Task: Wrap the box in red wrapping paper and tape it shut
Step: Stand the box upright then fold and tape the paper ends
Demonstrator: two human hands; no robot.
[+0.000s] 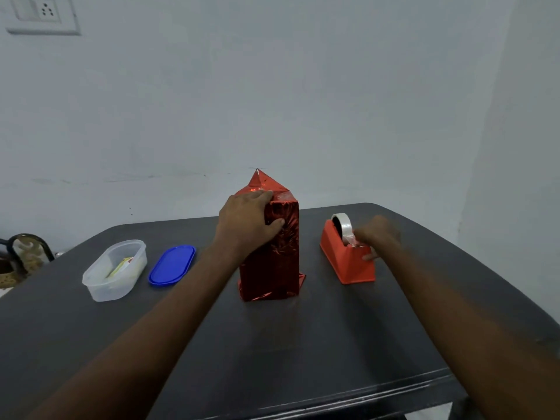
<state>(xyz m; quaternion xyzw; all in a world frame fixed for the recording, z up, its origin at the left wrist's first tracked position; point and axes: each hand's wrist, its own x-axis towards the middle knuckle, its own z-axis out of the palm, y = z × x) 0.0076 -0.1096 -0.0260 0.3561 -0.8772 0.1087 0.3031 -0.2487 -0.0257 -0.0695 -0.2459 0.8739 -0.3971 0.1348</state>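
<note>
Upright mid-worktop (303, 344), red-wrapped box (274, 253), top flap peaked, left hand (247, 222) grip curled around its upper edge, right hand (374, 237) grip pinching tape at orange dispenser (345, 259) just beside.

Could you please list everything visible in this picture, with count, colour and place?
wrapped box: one, shiny red, upright at table centre, top flap unsealed
tape dispenser: one, orange-red with clear tape, right of box
container: one, translucent, open, table left
lid: one, blue, between container and box
table: one, dark grey
wall socket: one, white, upper left
left hand: grips box's top
right hand: pinches tape at dispenser
</note>
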